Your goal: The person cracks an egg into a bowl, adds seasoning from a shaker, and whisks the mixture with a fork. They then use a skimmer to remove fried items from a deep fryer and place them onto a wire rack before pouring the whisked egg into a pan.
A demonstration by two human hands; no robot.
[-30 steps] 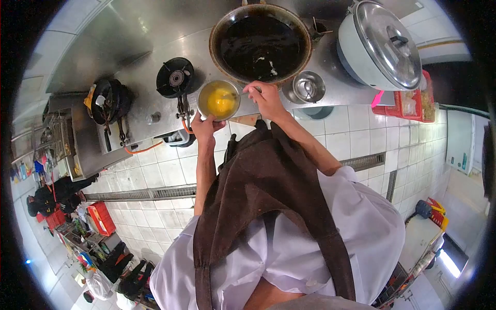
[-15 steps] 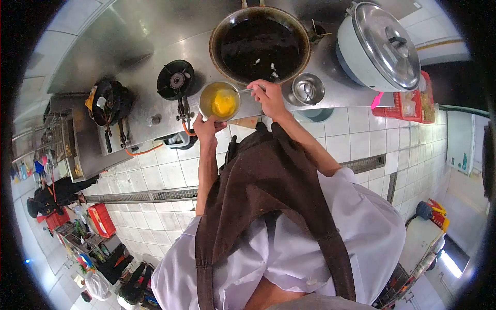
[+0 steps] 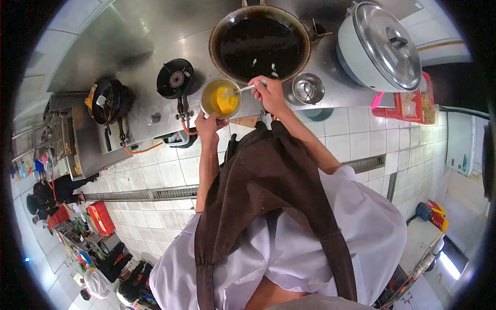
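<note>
My left hand (image 3: 211, 124) grips a round metal bowl (image 3: 206, 101) by its near rim, at the front edge of the counter. Inside lies a bright yellow liquid that looks like beaten egg (image 3: 226, 101). My right hand (image 3: 268, 95) is closed round the handle of a metal utensil (image 3: 249, 88), which slants down into the bowl. Its far end sits in the yellow liquid, so its kind cannot be made out. Just beyond my right hand is a wide pan (image 3: 306, 58) of dark liquid, with a few pale bits near its front.
A small metal bowl (image 3: 308, 89) stands right of my right hand. Farther right are a large lidded pot (image 3: 356, 57) and a red basket (image 3: 386, 112). On the left are a gas burner (image 3: 176, 79) and a black wok (image 3: 120, 98). Other people (image 3: 59, 191) are at far left.
The utensil's handle has swung to a steeper slant, its near end now higher. The bowl has shifted very slightly right, and the yellow liquid has changed shape.
</note>
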